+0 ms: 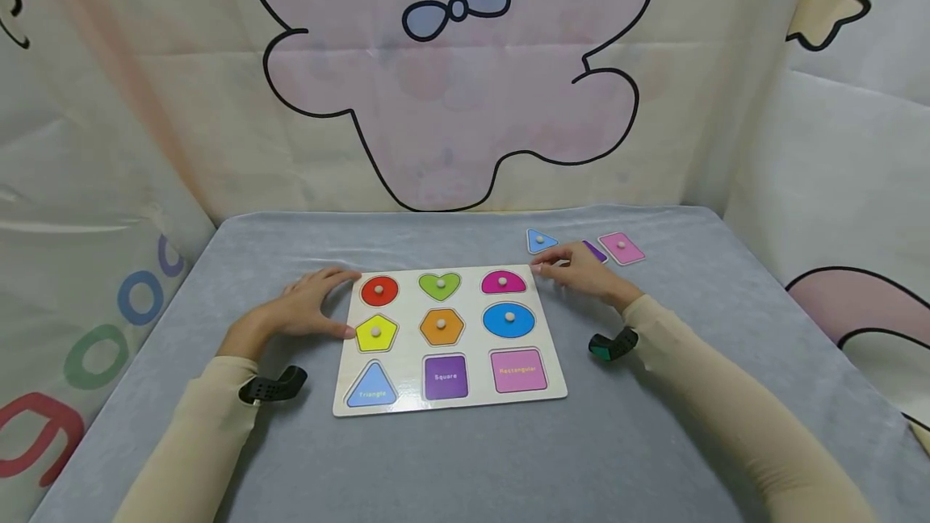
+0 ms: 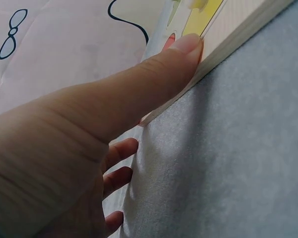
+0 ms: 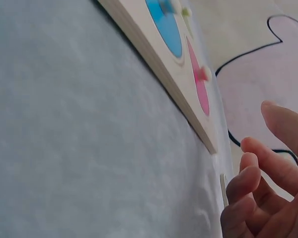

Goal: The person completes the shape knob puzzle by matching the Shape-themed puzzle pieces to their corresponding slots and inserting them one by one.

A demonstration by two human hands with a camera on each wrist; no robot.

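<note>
A white wooden shape puzzle board lies flat on the table. Knobbed pieces sit in its upper two rows, among them a red circle, a yellow pentagon and a blue oval. Printed words show in the bottom row's triangle, square and rectangle recesses. At the left edge, my left hand touches the board with its thumb near the pentagon, fingers spread toward the far corner. My right hand is by the far right corner, fingers loosely bent and holding nothing in the right wrist view.
Beyond my right hand lie a blue triangle piece, a purple piece partly hidden by the hand, and a pink rectangle piece. A grey cloth covers the table. Printed curtains hang behind and at both sides.
</note>
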